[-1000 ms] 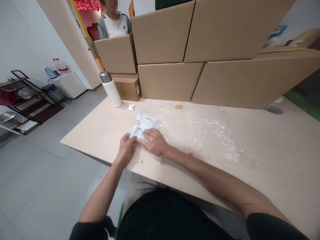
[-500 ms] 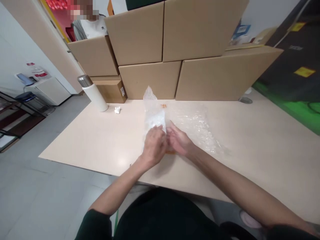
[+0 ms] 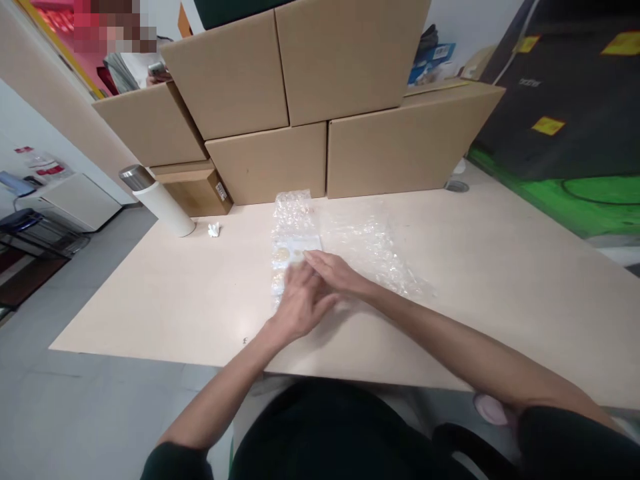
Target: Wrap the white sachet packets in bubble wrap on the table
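**light flat packet, slick plastic skin, both hands over its near right part**

the pale packet (image 3: 306,241) lies flat on the table (image 3: 175,293) in front of you, with clear bubble wrap (image 3: 293,212) reaching beyond its far end and more loose plastic film (image 3: 370,247) spread to its right. your left hand (image 3: 301,303) is palm down on the packet, thumb spread; your right hand (image 3: 340,273) lies across the left one's fingers. you cannot tell whether either is gripping, since the fingertips are hidden or blurred.

judging by looks, the packet is light, thin and bendable, and the film is soft, slippery and quick to crease. what is inside is hidden, so treat it as possibly fragile. pinch packet and wrap together along the side edges, or press with flat fingers.

you have most room leftward, short of the crumpled white scrap (image 3: 214,230) and the tall white bottle (image 3: 165,208). behind the wrap, the stacked cardboard boxes (image 3: 270,163) form a wall; the table's near edge runs under your forearms.
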Action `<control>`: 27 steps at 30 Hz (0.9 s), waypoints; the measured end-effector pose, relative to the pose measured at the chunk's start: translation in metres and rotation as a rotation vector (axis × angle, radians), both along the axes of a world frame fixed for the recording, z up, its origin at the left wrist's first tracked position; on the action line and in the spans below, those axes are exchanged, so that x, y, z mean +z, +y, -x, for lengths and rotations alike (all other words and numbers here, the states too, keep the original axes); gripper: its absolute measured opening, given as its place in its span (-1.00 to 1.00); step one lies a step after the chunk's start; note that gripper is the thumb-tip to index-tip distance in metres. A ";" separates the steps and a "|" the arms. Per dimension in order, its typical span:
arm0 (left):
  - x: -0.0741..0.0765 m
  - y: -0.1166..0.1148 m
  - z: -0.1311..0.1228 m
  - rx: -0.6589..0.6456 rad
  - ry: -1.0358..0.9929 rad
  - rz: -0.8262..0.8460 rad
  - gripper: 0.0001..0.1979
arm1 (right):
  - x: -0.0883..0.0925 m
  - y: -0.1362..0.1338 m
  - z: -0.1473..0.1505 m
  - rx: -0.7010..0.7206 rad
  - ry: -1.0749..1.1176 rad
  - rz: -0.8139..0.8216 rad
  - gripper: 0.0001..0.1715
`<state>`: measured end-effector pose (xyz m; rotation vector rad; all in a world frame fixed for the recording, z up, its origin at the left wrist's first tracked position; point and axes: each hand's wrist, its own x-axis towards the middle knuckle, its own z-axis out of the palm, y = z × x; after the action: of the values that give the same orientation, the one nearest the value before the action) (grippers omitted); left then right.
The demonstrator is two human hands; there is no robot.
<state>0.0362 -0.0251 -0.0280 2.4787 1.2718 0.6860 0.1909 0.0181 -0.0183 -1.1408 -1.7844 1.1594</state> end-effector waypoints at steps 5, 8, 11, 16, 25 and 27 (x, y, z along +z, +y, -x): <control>0.003 0.011 0.047 0.515 -0.615 0.259 -0.34 | 0.003 0.004 0.003 -0.037 -0.074 0.017 -0.44; 0.012 0.014 0.045 0.511 -0.775 0.421 -0.25 | 0.006 0.004 -0.003 -0.050 0.064 0.125 -0.41; 0.027 0.008 0.017 0.353 -0.740 0.275 -0.25 | 0.007 0.003 -0.014 -0.057 0.307 0.251 -0.42; 0.034 0.009 -0.046 -0.041 -0.521 0.147 -0.46 | 0.011 -0.009 -0.048 -0.094 0.632 0.389 -0.52; -0.008 0.026 -0.100 -0.252 0.024 0.134 -0.48 | -0.008 -0.030 -0.138 -0.630 0.108 0.049 -0.66; -0.013 0.025 -0.100 -0.259 0.062 0.079 -0.46 | -0.011 -0.020 -0.144 -0.723 0.041 0.056 -0.64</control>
<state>0.1365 -0.0004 -0.0406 2.5538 0.9528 0.4883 0.3352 -0.0014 -0.0289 -1.5953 -1.1403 0.7797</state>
